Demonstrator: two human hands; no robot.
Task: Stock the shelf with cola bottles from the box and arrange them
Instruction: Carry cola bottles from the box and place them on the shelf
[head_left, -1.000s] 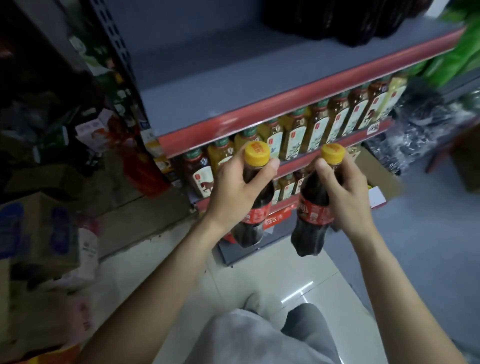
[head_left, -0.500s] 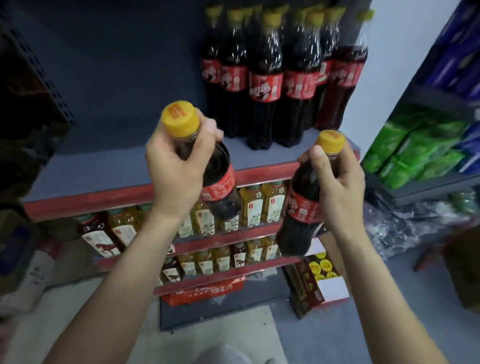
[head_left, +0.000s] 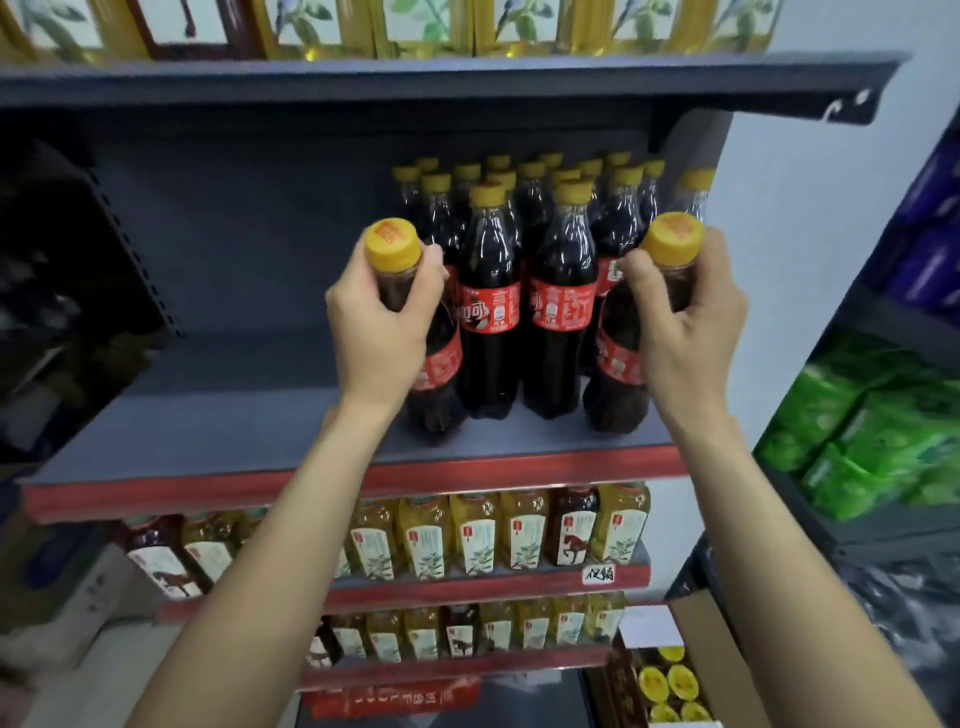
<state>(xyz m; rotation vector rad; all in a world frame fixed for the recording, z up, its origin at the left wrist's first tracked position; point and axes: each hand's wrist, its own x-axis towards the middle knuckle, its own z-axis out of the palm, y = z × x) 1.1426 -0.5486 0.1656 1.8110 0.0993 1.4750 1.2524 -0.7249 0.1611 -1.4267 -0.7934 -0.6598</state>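
My left hand (head_left: 379, 332) grips the neck of a cola bottle (head_left: 439, 395) with a yellow cap and red label; its base rests on or just above the grey shelf (head_left: 218, 436), left of the stocked group. My right hand (head_left: 685, 332) grips a second cola bottle (head_left: 615, 384) at the group's right front. Between them stand several cola bottles (head_left: 491, 312) in rows reaching back to the shelf's rear wall. The open box (head_left: 670, 675) with more yellow caps sits on the floor at lower right.
The shelf's left half is bare grey board. A grey shelf (head_left: 467, 83) above holds yellow cartons. Below, two red-edged shelves carry tea bottles (head_left: 472, 535). Green packets (head_left: 872, 426) fill a rack at the right. Cartons (head_left: 78, 587) are piled at lower left.
Both hands have lifted their bottles from in front of the shelf edge onto the shelf, one at each side of the stocked bottles. The view has tilted upward.
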